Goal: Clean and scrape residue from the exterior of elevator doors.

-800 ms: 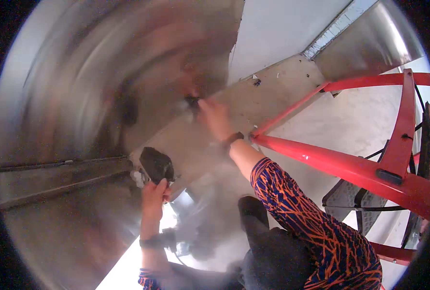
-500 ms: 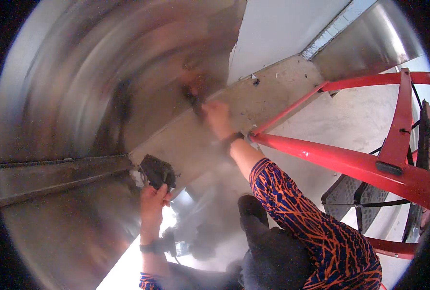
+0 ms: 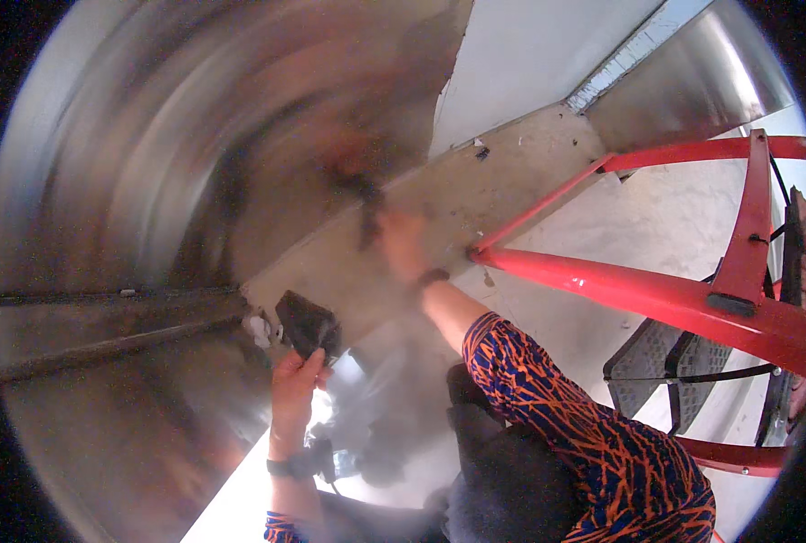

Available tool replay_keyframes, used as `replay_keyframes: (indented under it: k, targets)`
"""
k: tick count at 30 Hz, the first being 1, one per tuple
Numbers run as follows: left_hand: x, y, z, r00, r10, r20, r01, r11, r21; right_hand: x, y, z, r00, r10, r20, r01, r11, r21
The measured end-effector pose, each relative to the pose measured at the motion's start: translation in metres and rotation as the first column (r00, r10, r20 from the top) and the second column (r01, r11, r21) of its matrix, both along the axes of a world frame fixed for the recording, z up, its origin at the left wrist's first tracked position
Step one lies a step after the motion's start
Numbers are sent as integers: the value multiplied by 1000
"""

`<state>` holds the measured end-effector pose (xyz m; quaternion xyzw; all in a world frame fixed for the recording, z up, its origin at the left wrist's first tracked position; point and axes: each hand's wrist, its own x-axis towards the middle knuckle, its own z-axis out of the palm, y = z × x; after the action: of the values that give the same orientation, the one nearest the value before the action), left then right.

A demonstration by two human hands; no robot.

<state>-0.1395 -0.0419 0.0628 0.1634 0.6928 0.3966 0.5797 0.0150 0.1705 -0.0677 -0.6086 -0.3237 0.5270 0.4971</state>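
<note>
My left hand [image 3: 296, 385] grips a small black flat-bodied thing [image 3: 309, 324], like a dustpan, by its near end. Its far part hangs over the pale floor strip beside the metal corner. My right hand [image 3: 403, 242] reaches ahead and is smeared by motion. Its fingers close round a dark, brush-like thing [image 3: 367, 204], too blurred to name surely, held low at the foot of the shiny metal wall [image 3: 240, 154]. A crumpled white scrap [image 3: 258, 331] lies just left of the black pan-like thing.
A red tubular stepladder [image 3: 602, 285] with grey treads [image 3: 643, 353] stands close on my right. A white panel [image 3: 529, 68] rises at the back. Small dark bits [image 3: 482, 152] lie on the pale strip [image 3: 520, 172] along its foot. A metal ledge [image 3: 113, 335] runs along the left.
My right hand, blurred in both frames, has shifted slightly down and left with the dark thing. The left hand has moved a little right, tilting the black pan-like thing.
</note>
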Motion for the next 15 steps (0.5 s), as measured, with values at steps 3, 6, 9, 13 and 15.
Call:
replay_keyframes:
  k: [3, 6, 9, 13, 15]
  targets:
    - [-1, -4, -9, 1000, -4, -26, 4, 1000, 4, 1, -3, -4, 1000, 16, 14, -16, 1000, 7]
    - [3, -6, -16, 998, 50, -24, -51, 998, -31, 4, -1, -11, 999, 33, 15, -33, 999, -1]
    - [12, -1, -18, 999, 40, 18, -39, 998, -46, 16, -5, -22, 957, 130, 259, -198, 945, 260]
    - [15, 0, -21, 996, 62, -68, -67, 996, -66, -11, -63, -18, 946, 276, -171, -308, 929, -206]
    - [9, -7, -26, 987, 78, -141, -91, 992, -92, -11, -88, 0, 904, 407, -133, -423, 897, -131]
